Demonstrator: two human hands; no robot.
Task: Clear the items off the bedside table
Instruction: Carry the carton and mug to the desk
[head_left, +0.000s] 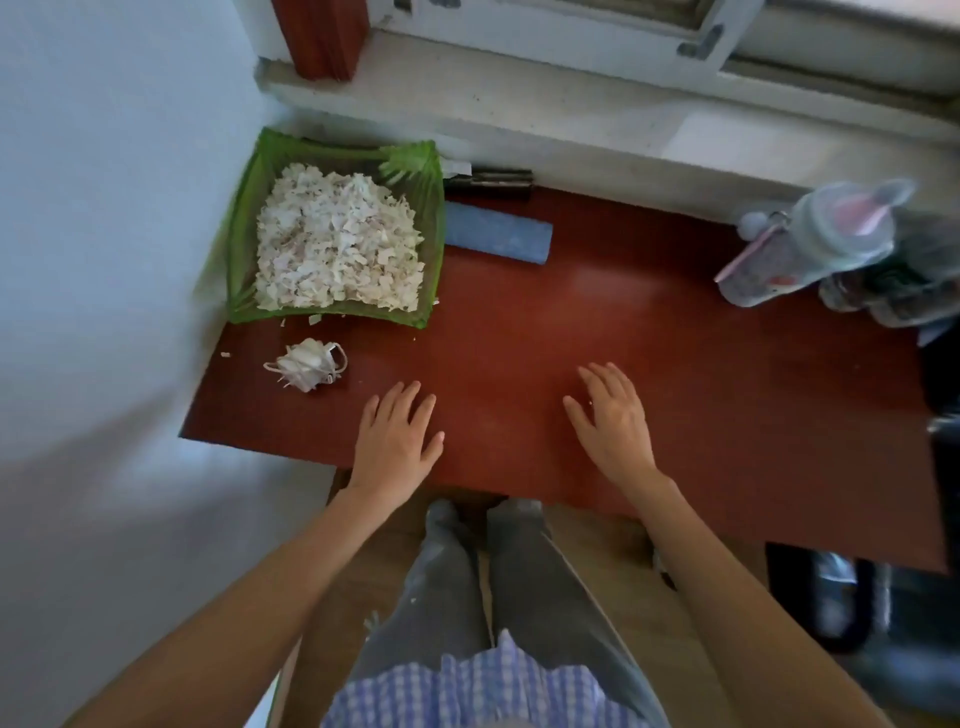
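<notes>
The red-brown bedside table (701, 415) fills the middle of the view. A green tray (244, 244) heaped with white shredded bits stands at its far left corner. In front of the tray lies a crumpled white face mask (307, 364). A blue roll (496, 233) lies right of the tray, with a dark object (488, 182) behind it. A pale water bottle (800, 244) lies at the far right. My left hand (397, 441) and my right hand (613, 415) rest flat on the near edge, fingers spread, holding nothing.
A white wall (104, 208) borders the table's left side and a window sill (519, 93) runs behind it. Blurred cloth or bags (893, 280) pile up at the far right. Dark objects (852, 597) stand on the floor to the right. A few white scraps (311, 319) lie beside the tray.
</notes>
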